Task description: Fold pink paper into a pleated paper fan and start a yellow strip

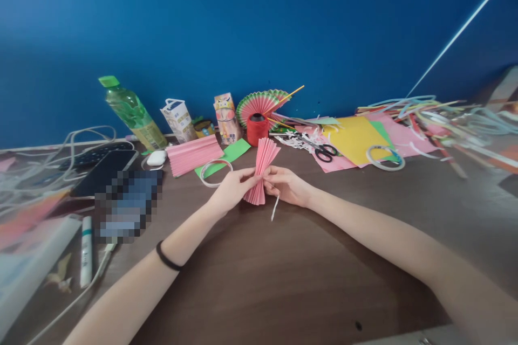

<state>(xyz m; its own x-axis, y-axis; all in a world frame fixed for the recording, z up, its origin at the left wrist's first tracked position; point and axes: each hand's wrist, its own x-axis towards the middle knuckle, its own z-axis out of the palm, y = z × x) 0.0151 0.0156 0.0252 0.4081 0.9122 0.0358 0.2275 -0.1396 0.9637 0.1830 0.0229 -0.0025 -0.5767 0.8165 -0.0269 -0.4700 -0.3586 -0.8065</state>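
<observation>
Between my hands stands a pink pleated paper (pixel 266 153), pinched narrow at its middle and flaring at both ends. My left hand (pixel 232 188) grips its waist from the left, thumb and fingers closed. On the other side, my right hand (pixel 289 186) is closed with its fingertips at the same waist. A short white strip (pixel 275 208), perhaps string or twisted paper, dangles below the right fingers. Just behind the paper is a red thread spool (pixel 257 130). A second pink pleated sheet (pixel 194 154) lies to the left, beside a roll of tape (pixel 216 173) on green paper (pixel 232 152).
Along the blue wall stand a green bottle (pixel 131 113), a milk carton (pixel 179 120), a patterned box (pixel 227 117) and a finished paper fan (pixel 259 108). Black-handled scissors (pixel 326 152), yellow paper (pixel 350 137) and another tape roll (pixel 386 158) lie right. Phones, cables and a marker (pixel 86 252) crowd the left.
</observation>
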